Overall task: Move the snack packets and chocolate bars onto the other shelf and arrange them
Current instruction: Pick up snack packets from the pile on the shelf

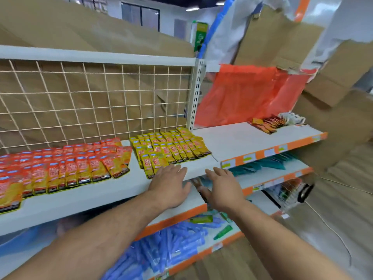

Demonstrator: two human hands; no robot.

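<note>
Yellow snack packets [169,148] lie in overlapping rows on the white top shelf [201,164], with a larger block of red-and-yellow packets [60,168] to their left. My left hand [169,184] hovers flat just in front of the yellow packets, fingers straight, holding nothing. Close to its right, my right hand [224,188] is also spread flat over the shelf's front edge and empty. On the neighbouring shelf [242,142] at the right lies a small row of dark red chocolate bars and white packets [276,122].
A wire grid back panel [96,98] and cardboard stand behind the left shelf. An orange plastic sheet [242,93] hangs behind the right shelf. Lower shelves hold blue tubes [165,245], green items [222,232] and teal packets [268,164]. Cardboard covers the floor at right.
</note>
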